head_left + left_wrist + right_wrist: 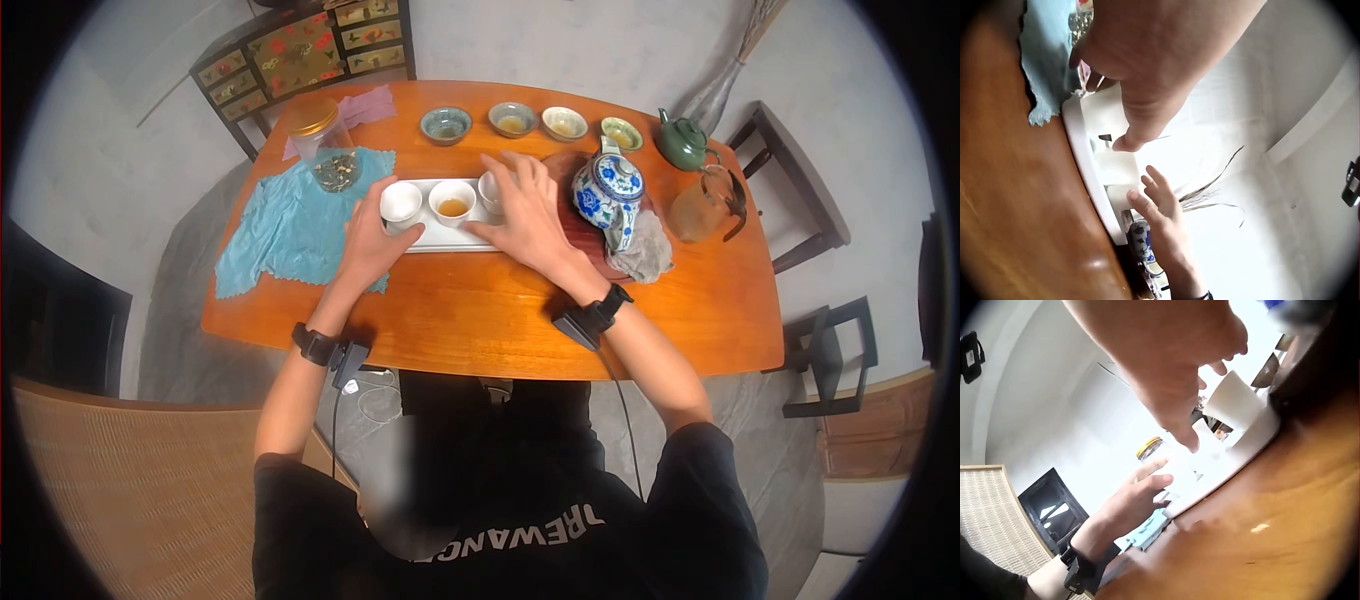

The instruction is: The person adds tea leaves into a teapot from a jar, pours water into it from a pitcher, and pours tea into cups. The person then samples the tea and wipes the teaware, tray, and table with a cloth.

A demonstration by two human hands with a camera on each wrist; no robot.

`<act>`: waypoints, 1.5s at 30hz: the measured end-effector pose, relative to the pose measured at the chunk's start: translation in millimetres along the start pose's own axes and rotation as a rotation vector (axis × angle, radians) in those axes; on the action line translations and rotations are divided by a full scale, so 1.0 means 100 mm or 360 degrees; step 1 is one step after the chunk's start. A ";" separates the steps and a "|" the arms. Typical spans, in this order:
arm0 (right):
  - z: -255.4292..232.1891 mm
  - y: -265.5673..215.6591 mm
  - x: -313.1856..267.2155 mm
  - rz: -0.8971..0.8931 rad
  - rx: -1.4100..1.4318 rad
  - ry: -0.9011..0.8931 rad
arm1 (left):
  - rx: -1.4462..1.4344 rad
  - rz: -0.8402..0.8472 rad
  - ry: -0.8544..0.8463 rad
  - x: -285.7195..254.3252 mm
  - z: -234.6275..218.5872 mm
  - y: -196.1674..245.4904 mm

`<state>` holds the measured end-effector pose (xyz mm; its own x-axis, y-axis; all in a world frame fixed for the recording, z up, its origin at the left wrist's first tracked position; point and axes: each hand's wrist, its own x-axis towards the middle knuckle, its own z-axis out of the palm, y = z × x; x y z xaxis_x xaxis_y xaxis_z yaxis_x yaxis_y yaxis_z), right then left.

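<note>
Three white teacups stand in a row on a narrow white tray. My left hand holds the left cup, the thumb along its near right side and the fingers at its far left, partly hidden. Amber tea lies in the middle cup. Around the right cup, my right hand spreads its fingers, the thumb reaching toward the middle cup and covering part of the view. From the right wrist, that cup shows beside the thumb, upright on the tray.
A blue-and-white teapot sits on a dark red board right of the tray, beside a crumpled grey cloth. Left lies a blue cloth under a gold-lidded jar. Several bowls, a green teapot and a glass pitcher stand behind and right.
</note>
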<state>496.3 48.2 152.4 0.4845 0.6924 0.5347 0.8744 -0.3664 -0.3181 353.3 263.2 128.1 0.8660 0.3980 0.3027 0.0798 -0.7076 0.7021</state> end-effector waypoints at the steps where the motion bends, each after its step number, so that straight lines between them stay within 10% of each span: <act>1: 0.01 -0.03 0.02 0.0008 0.0001 0.0008 | -0.0022 0.0055 0.0054 -0.02 0.01 -0.01; 9: -0.66 0.20 0.41 -0.0171 -0.0095 0.0206 | 0.0637 0.0545 0.0501 0.19 -0.56 0.72; 12: -1.17 0.83 0.82 -0.0175 -0.0114 0.0357 | 0.0290 0.0564 0.0126 0.69 -0.77 1.06; 15: -1.44 1.60 1.16 0.0402 0.0302 -0.0140 | 0.0163 0.0366 -0.0230 1.42 -0.66 1.00; 20: -1.18 2.71 1.20 0.0535 0.0001 -0.0612 | 0.0937 0.0133 -0.0828 2.16 -0.05 0.44; 25: -0.94 2.77 0.92 0.0966 -0.0189 -0.0976 | 0.0852 0.0029 -0.0924 2.34 0.31 0.06; 37: -0.92 2.71 1.16 0.0527 -0.0298 -0.0592 | 0.0755 0.0171 -0.0770 2.58 0.30 0.49; 45: -0.92 2.02 1.43 0.0090 -0.0977 -0.0804 | 0.1293 0.0791 -0.0611 2.65 0.65 0.97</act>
<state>744.4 16.1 236.8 0.5874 0.8067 0.0644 0.7773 -0.5846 0.2324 622.2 262.0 234.2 0.9805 -0.1605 0.1135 -0.1444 -0.9799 -0.1379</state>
